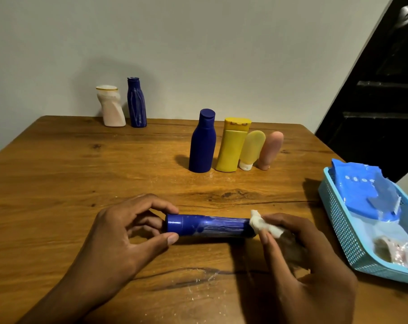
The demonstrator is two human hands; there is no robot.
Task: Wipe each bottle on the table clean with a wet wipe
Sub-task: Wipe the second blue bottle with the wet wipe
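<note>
Hands: left (128, 232) grips blue bottle (210, 226) cap; right (298, 251) pinches wipe (260, 223) against base.

A single wide-angle view from head height looks forward and down across the wooden tabletop (81, 164) toward the grey wall (198, 43) behind it. The near edge of the tabletop lies close beneath the lens, where both hands fill the lower frame; the far edge and wall sit well back. Straight lines bend toward the frame borders
</note>
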